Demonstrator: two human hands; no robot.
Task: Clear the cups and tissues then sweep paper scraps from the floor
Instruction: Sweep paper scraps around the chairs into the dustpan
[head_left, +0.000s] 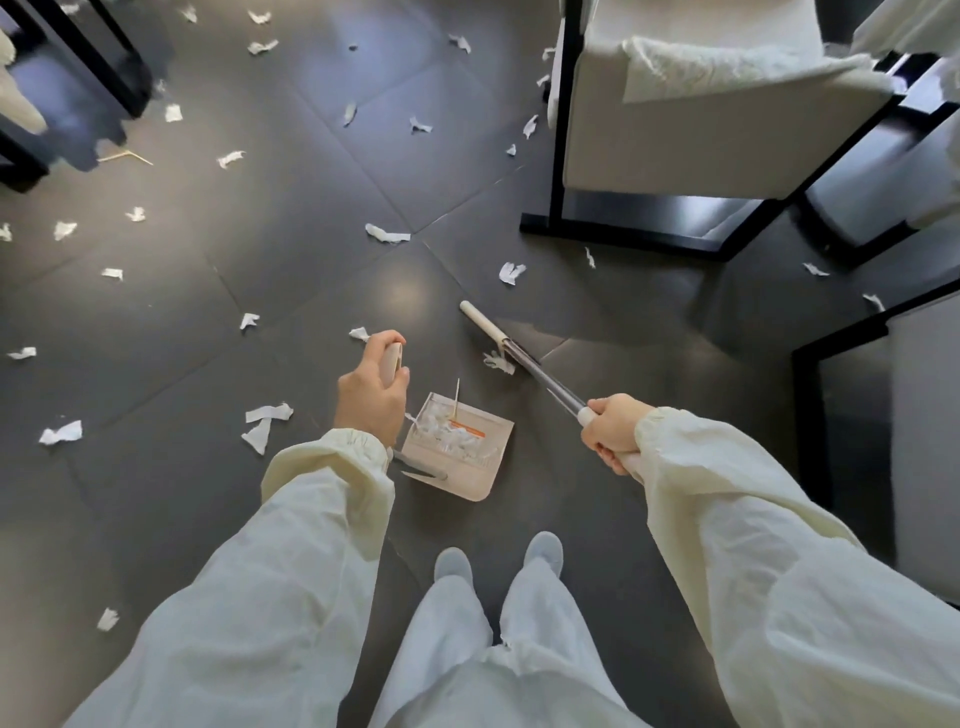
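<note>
Loose cream sleeves (322, 519) end in gathered elastic cuffs (358, 441). The trousers (457, 649) are white and baggy. Pale grey shoes (453, 564) peek out below

1. Floor (291, 218): large, glossy dark grey tiles with thin joints.
2. Torn white paper scraps (387, 234) lie scattered, densest to the left and far side, with a few on the right.
3. Thin wooden sticks (127, 155) lie far left.
4. Broom head (485, 325) rests at centre, with a crumpled scrap (498, 362) touching it.
5. Beige dustpan (483, 470) sits near centre and holds scraps.
6. Black chair base (623, 231) stands far right.
</note>
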